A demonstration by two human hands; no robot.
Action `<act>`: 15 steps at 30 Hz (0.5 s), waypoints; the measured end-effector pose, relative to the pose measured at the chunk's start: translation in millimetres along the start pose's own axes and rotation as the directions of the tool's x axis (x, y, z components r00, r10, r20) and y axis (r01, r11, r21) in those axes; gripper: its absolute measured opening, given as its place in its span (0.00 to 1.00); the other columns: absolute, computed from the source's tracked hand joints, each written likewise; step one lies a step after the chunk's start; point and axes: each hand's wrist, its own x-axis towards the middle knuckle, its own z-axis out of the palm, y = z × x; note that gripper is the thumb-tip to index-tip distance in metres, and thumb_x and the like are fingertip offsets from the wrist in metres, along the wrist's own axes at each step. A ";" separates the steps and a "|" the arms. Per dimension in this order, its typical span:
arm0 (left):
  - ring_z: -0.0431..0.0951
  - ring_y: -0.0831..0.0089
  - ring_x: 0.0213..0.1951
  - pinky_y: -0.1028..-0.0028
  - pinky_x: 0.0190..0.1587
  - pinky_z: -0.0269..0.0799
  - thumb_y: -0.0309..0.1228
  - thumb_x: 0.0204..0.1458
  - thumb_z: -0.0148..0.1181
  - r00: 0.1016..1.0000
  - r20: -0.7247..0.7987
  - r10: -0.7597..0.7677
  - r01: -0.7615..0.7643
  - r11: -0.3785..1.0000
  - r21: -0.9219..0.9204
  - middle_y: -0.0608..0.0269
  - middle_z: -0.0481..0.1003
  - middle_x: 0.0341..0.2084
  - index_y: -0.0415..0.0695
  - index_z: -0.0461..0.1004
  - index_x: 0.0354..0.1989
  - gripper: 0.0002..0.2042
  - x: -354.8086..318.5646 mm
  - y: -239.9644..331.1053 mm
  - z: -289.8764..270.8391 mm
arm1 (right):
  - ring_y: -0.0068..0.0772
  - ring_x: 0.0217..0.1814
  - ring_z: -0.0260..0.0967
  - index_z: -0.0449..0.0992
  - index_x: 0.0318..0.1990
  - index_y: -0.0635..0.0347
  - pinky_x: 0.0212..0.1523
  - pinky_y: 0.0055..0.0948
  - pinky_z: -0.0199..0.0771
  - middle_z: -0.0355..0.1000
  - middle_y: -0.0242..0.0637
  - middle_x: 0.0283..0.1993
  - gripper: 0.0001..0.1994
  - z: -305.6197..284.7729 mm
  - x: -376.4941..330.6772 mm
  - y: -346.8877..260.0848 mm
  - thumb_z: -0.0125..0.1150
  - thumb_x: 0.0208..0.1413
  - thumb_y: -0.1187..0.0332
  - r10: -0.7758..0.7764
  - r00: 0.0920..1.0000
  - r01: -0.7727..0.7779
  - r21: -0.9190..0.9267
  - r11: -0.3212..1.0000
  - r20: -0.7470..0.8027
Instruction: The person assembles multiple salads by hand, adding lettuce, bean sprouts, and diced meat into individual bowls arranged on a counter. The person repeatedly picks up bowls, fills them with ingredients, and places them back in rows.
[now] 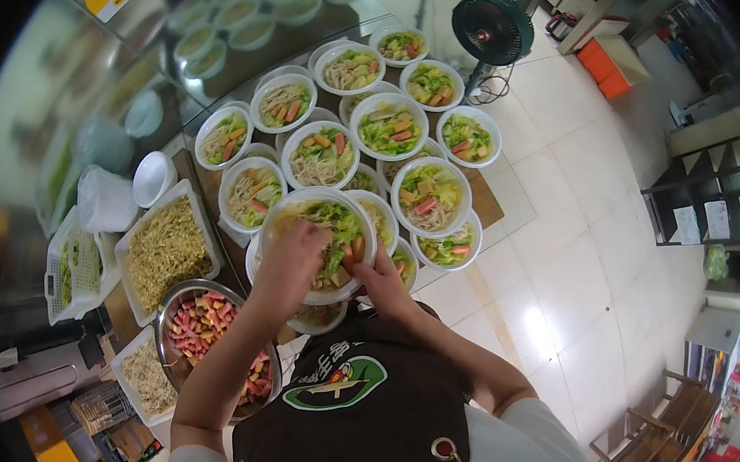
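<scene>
In front of my chest is a round white plastic bowl [325, 298] with lettuce [346, 221], pale thin strands and pink and tan pieces in it. My right hand [381, 282] grips its right side, thumb over the rim. My left hand [298, 250] reaches inside with fingers curled down at the food; the fingertips are hidden, so what they pinch cannot be seen. Beyond, many similar filled bowls [322, 156] cover the table, some stacked on others. To my left, a steel basin [163, 325] holds pink and tan pieces.
Left of the bowls stand a tray of bean sprouts [167, 253], a tray of pale strands [149, 379], a white basket [57, 288] and empty white bowls [154, 177]. A dark fan [492, 29] stands at the table's far right. Glass [259, 3] borders the far left.
</scene>
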 end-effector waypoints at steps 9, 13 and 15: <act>0.74 0.78 0.34 0.81 0.35 0.68 0.18 0.51 0.54 0.931 -0.307 -0.198 0.049 0.901 -0.431 0.65 0.73 0.33 0.41 0.72 0.39 0.09 40.1 34.8 -60.3 | 0.34 0.41 0.73 0.59 0.56 0.55 0.33 0.34 0.80 0.68 0.40 0.47 0.20 -137.1 -24.8 -54.3 0.48 0.55 0.73 -0.125 0.937 0.185 0.159 0.970 -0.327; 0.72 0.83 0.33 0.83 0.33 0.65 0.19 0.53 0.52 0.901 -0.255 -0.351 0.114 0.759 -0.641 0.69 0.72 0.31 0.39 0.72 0.37 0.05 36.8 -8.8 -49.7 | 0.39 0.42 0.72 0.55 0.57 0.57 0.34 0.35 0.80 0.65 0.44 0.50 0.21 -233.3 -25.6 -70.7 0.42 0.54 0.75 -0.295 0.821 0.367 0.055 0.929 -0.488; 0.70 0.84 0.29 0.84 0.31 0.64 0.21 0.54 0.52 0.871 -0.246 -0.425 0.188 0.751 -0.633 0.69 0.72 0.28 0.39 0.72 0.36 0.04 29.2 -25.7 -36.3 | 0.40 0.42 0.72 0.55 0.57 0.56 0.34 0.34 0.78 0.66 0.44 0.49 0.22 -279.1 -15.6 -61.5 0.44 0.52 0.75 -0.254 0.773 0.356 0.065 0.932 -0.581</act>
